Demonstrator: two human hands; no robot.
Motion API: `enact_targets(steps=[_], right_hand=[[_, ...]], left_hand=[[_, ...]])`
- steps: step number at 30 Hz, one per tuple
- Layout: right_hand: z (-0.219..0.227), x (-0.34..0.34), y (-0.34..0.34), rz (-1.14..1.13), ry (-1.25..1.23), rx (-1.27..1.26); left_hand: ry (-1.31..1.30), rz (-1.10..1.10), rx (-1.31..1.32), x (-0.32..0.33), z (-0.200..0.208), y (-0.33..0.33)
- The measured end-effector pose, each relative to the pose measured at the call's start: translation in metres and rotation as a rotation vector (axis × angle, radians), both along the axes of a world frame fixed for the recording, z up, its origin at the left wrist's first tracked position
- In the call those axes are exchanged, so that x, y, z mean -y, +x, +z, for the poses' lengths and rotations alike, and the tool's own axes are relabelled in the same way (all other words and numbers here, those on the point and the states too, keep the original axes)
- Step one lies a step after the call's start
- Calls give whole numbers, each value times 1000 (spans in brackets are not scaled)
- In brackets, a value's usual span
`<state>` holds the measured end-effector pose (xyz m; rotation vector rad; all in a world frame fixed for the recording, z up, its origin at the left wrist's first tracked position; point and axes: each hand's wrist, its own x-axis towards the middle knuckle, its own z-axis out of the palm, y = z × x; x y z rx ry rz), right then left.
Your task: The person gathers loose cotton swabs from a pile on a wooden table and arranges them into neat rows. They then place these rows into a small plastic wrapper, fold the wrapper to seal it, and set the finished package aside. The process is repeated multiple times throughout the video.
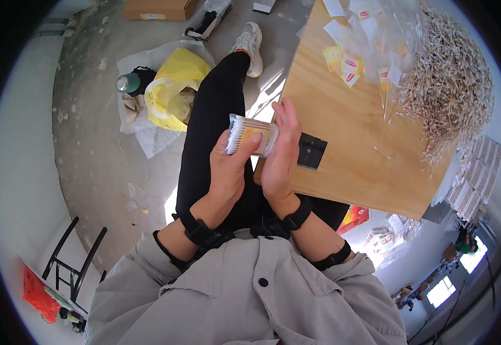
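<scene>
A clear packet of cotton swabs (242, 131) with a yellow label is held above my lap, beside the table's left edge. My left hand (228, 172) grips it, thumb across its front. Against the packet's right end rests my right hand (282, 152), its fingers stretched out and its palm turned to the packet. On the wooden table (371, 155) a big heap of loose cotton swabs (449, 80) lies at the far right. Yellow and white label cards (348, 64) and clear plastic bags (391, 29) are spread beside the heap.
A dark square (311, 152) lies at the table's near left corner. On the floor at left are a yellow plastic bag (170, 92) and a teal bottle (127, 83). A cardboard box (159, 8) stands farther off. Stacked packets (475, 178) sit past the table's right edge.
</scene>
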<state>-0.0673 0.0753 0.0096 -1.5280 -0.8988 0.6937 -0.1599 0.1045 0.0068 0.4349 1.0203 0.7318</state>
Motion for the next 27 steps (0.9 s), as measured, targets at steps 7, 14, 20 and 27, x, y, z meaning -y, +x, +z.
enact_targets(steps=[7,14,20,27], right_hand=[[2,-3,-3,43,4,-1],[13,-7,-2,178,-42,23],[16,-20,-27,247,44,98],[69,-40,-53,394,265,-313]], left_hand=[[-29,-53,5,-1,-5,-1],[-38,-107,4,-6,-6,-7],[102,-99,30,-22,-3,-40],[206,54,51,-39,49,-82]])
